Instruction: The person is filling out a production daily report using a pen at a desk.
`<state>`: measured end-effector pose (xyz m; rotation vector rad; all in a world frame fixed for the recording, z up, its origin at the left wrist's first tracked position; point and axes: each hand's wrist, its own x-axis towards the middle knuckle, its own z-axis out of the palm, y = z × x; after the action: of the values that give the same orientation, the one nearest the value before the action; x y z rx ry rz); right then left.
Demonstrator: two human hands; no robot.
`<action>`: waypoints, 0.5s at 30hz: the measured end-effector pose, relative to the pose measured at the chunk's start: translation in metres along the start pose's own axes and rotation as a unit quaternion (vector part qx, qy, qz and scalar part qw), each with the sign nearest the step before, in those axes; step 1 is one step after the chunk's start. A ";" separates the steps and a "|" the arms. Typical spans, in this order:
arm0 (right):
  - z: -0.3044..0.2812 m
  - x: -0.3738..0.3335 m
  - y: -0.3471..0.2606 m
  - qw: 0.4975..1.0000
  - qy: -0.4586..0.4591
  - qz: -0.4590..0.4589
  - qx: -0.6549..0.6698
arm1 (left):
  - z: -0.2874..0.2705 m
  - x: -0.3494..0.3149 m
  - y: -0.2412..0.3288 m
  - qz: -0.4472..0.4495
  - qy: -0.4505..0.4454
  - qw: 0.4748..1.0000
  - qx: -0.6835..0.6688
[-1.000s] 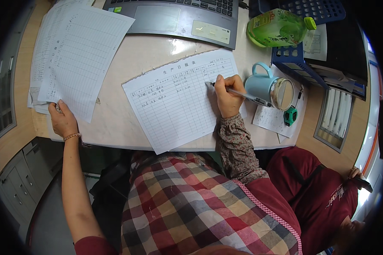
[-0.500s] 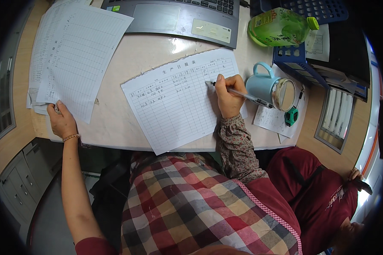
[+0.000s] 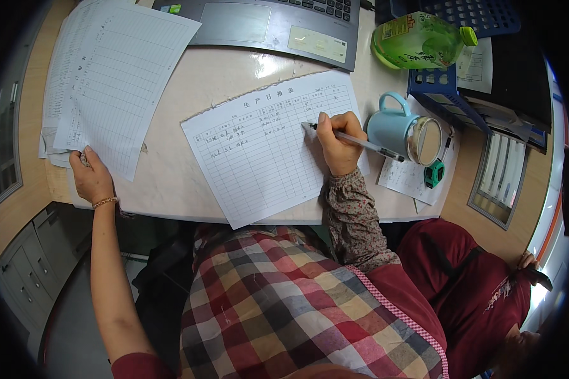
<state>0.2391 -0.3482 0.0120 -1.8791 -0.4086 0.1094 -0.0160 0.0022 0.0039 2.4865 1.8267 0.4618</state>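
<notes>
My right hand [image 3: 341,144] is closed round a pen [image 3: 368,145] with a clear and dark barrel, its tip at the right-hand columns of a printed form [image 3: 253,170]. The form is a white sheet ruled into a table, with a few handwritten lines near its top, and it lies tilted on the desk. Over at the left, my left hand [image 3: 93,178] has its fingers closed on the lower edge of another ruled sheet [image 3: 117,95]. That sheet lies on a stack of printed papers [image 3: 60,82].
A laptop [image 3: 240,28] stands at the far side of the desk. To the right are a green drink bottle [image 3: 417,41], a light-blue mug [image 3: 389,129], a glass jar [image 3: 425,141], a green tape measure [image 3: 434,174] and blue baskets [image 3: 433,82]. Another person [image 3: 480,284] in maroon is at the lower right.
My right hand and the pen tip have shifted slightly left on the form. My left hand stays at the edge of its sheet.
</notes>
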 end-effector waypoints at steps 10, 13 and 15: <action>0.000 0.003 0.001 0.999 -0.012 -0.031 -0.044 | -0.001 -0.001 0.003 -0.001 0.000 1.000 -0.005; 0.001 0.002 0.004 1.000 0.006 -0.018 -0.023 | 0.000 -0.001 0.001 -0.001 -0.005 1.000 0.002; 0.001 0.002 0.003 1.000 0.008 -0.003 -0.019 | 0.001 -0.001 0.001 0.002 -0.001 1.000 0.000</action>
<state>0.2415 -0.3470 0.0090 -1.9147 -0.4073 0.0842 -0.0154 0.0016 0.0027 2.4897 1.8219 0.4589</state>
